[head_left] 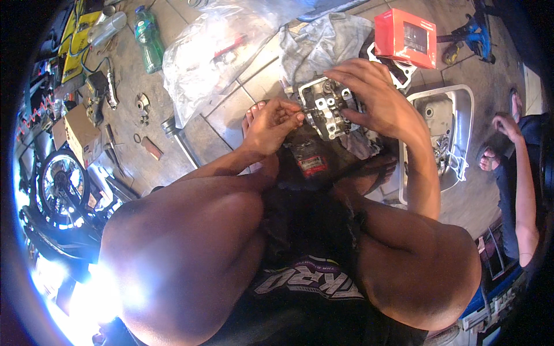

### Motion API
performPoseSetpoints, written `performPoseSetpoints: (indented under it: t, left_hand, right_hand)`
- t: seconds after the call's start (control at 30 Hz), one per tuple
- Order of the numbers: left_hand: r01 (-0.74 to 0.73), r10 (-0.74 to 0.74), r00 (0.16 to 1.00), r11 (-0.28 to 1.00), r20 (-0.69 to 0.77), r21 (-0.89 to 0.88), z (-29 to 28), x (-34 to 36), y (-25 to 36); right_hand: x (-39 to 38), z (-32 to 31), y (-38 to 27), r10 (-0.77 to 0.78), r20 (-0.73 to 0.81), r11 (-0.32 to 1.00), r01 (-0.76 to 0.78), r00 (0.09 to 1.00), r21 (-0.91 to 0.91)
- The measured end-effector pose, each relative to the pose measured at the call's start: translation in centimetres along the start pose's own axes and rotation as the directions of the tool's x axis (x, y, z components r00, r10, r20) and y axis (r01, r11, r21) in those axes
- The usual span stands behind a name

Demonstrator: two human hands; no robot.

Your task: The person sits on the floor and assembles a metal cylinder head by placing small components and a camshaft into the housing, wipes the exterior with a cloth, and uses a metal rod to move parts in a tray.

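Note:
A metal engine cylinder head stands in front of me, its valve-gear side facing up. My right hand grips it from the right, fingers over its far edge and thumb on the near right side. At its left side is my left hand, fingertips pinched together close to the casting's edge. Whatever is in that pinch is too small to make out. A grey rag lies just beyond the head. Below the head, between my feet, is a dark packet with a red label.
A red box stands at the far right, near a blue tool. Right of me is a metal basin with parts inside. Clear plastic, a green bottle and loose tools lie left. Another person's hand is at far right.

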State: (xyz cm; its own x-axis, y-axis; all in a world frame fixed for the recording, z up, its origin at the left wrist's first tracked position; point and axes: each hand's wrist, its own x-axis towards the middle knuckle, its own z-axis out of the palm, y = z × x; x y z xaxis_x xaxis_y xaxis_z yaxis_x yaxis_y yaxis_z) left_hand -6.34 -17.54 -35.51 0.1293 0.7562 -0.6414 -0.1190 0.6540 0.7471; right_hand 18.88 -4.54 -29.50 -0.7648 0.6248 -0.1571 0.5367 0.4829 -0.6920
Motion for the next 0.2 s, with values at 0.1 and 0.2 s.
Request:
performPoseSetpoints:
  t: [0.1,0.2]
  left_hand:
    - [-0.019,0.019,1.0,0.999,-0.001,-0.037,0.27,0.21,-0.03]
    - [-0.002,0.003,1.0,0.998,0.023,-0.067,-0.01,0.48,-0.12]
  right_hand:
    - [0.68,-0.01,0.15,-0.029,0.028,0.999,0.03,0.999,-0.023]
    - [0.98,-0.1,0.29,-0.032,0.061,0.999,0.034,0.998,-0.025]
